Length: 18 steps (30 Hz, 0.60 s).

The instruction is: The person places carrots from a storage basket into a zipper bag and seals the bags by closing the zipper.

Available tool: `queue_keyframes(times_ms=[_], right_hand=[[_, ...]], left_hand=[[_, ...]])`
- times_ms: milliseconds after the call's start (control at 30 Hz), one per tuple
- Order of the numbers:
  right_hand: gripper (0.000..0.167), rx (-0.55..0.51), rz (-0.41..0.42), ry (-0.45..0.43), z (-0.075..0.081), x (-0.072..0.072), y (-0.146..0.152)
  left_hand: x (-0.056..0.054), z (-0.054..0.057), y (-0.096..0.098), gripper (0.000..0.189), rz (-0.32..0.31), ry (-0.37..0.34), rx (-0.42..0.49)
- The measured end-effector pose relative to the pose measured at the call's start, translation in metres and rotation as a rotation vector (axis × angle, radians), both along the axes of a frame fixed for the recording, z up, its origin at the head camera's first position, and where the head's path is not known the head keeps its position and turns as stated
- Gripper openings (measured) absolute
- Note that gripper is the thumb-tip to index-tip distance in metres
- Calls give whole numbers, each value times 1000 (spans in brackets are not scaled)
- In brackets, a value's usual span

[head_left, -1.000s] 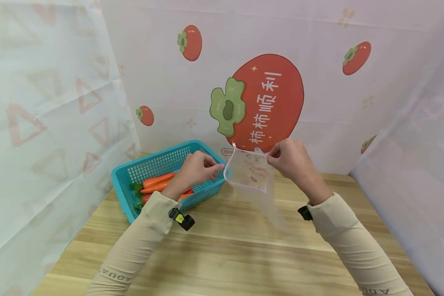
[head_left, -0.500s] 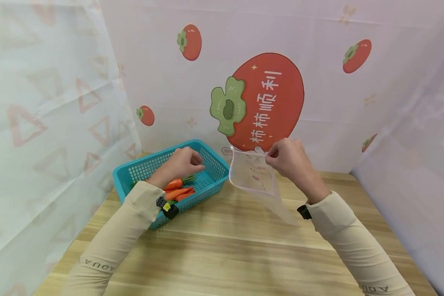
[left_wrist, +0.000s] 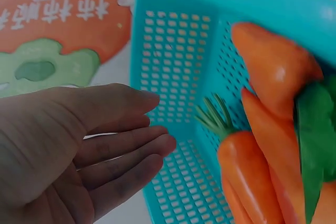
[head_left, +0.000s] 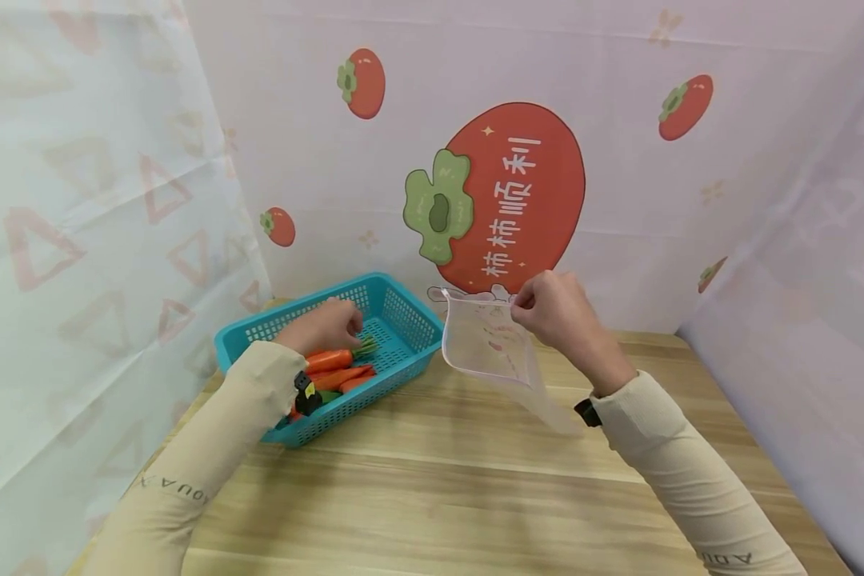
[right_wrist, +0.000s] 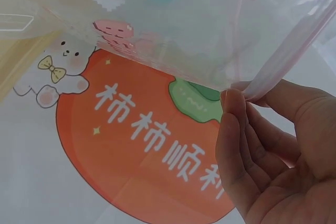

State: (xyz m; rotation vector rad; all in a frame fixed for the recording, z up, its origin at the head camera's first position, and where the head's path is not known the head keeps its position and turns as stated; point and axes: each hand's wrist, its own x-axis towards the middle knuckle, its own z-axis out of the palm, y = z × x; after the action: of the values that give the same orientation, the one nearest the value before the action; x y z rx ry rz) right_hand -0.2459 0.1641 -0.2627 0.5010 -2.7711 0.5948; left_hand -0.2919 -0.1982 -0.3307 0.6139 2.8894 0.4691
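My right hand (head_left: 560, 314) pinches the edge of a clear zip bag (head_left: 486, 340) between thumb and fingers. The bag hangs over the table with its mouth spread, and faint red prints show on it. My left hand (left_wrist: 105, 150) hovers over the turquoise basket (head_left: 403, 320), fingers loosely bent and holding nothing. Inside the basket lie several orange carrots (left_wrist: 249, 174), one with a green leafy top (left_wrist: 215, 116). A dark green vegetable (left_wrist: 317, 140) rests among them in the left wrist view.
The wooden table (head_left: 432, 496) runs below both arms. A white cloth backdrop (head_left: 317, 144) with a large printed persimmon (head_left: 526, 200) stands close behind the basket and bag. More white cloth (head_left: 79, 240) walls off the left side.
My left hand has left the rim of the zip bag and moved left over the basket. The right hand keeps its pinch on the bag, nearly still.
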Motion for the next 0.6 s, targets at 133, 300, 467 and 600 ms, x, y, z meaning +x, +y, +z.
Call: queue_keyframes(times_ms=[133,300,467,600], right_hand=[[13,12,1,12,0,-1,-1],[13,17,9,18,-1,-3,-2],[14,22,17,24,-2,-4,-2],[14,20,19,18,-1,-4,-3]], left_hand=[[-8,-5,-7,11,46,-41,-36],[-15,-13,-11,23,118,-145,-4],[-34,-21,-12,49,88,-99,-89],[-45,-26,-11,38,68,-94,-157]])
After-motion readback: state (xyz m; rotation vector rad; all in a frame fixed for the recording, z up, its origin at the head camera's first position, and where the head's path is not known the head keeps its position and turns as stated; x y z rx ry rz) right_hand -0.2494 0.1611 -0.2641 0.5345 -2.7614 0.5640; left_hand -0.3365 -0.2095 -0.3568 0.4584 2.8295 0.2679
